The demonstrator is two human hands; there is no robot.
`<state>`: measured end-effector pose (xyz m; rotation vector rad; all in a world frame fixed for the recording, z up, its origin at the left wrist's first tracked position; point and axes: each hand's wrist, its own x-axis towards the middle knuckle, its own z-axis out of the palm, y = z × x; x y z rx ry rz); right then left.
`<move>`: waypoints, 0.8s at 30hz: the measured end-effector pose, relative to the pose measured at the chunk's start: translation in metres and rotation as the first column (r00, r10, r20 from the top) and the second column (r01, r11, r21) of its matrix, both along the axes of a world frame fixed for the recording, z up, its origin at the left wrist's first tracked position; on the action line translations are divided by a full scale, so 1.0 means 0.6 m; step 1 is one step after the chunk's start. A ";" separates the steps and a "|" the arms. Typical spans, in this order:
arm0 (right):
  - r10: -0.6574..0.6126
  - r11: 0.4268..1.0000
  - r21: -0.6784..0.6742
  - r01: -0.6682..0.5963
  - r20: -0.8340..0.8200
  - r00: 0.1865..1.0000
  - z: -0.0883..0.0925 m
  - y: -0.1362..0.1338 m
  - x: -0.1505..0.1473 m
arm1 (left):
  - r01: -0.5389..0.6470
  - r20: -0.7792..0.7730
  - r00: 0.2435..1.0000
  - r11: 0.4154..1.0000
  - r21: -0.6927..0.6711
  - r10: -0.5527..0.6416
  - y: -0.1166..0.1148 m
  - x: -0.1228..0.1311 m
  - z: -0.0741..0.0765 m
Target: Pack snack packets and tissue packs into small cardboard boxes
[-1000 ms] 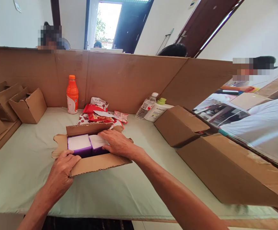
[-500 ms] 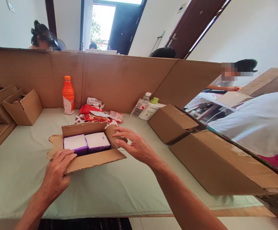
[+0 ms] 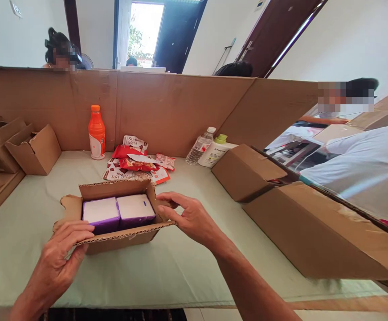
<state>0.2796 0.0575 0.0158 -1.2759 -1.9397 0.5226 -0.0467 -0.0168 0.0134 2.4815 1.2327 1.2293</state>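
A small open cardboard box (image 3: 123, 242) sits on the green cloth before me, its flaps spread. Two white-topped, purple-sided packs, apparently tissues, lie side by side inside: a left pack (image 3: 100, 210) and a right pack (image 3: 135, 207). My left hand (image 3: 58, 249) grips the near flap at its left end, fingers over the top and thumb beneath. At the box's right end, my right hand (image 3: 190, 218) has its thumb and fingers closed about the right flap (image 3: 164, 208).
Behind the box lie several red and white food packets (image 3: 136, 162). An orange bottle (image 3: 96, 133), a clear bottle (image 3: 200, 146) and a white bottle (image 3: 214, 152) stand or lean farther back. Cardboard boxes (image 3: 38, 149) line the left; larger ones (image 3: 314, 227) edge the right. A cardboard partition (image 3: 167, 111) closes the back.
The box has come nearer and slightly left, uncovering more of the packets behind it. My left hand moved with it, and my right hand has closed from above onto the right flap.
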 end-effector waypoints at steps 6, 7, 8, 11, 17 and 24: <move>0.174 0.977 -0.094 -0.194 -0.185 0.967 -0.020 -0.003 0.006 | -0.094 -0.081 0.992 0.994 0.050 0.098 -0.013 0.002 -0.018; 0.187 0.974 -0.092 -0.209 -0.198 0.962 -0.024 -0.002 0.006 | -0.127 -0.088 0.987 0.990 0.067 0.133 -0.016 0.004 -0.021; 0.196 0.972 -0.091 -0.217 -0.200 0.960 -0.027 -0.002 0.006 | -0.161 -0.090 0.982 0.983 0.083 0.168 -0.018 0.006 -0.024; 0.230 0.964 -0.089 -0.250 -0.183 0.956 -0.026 0.000 0.001 | -0.245 -0.074 0.964 0.961 0.129 0.256 -0.021 0.012 -0.033; 0.238 0.957 -0.143 -0.253 -0.116 0.964 -0.019 0.005 -0.007 | -0.258 -0.022 0.963 0.944 0.205 0.268 -0.012 0.026 -0.038; 0.106 0.994 0.006 -0.106 -0.122 0.987 -0.041 0.020 -0.009 | -0.223 -0.024 0.973 0.959 0.172 0.231 -0.007 0.027 -0.039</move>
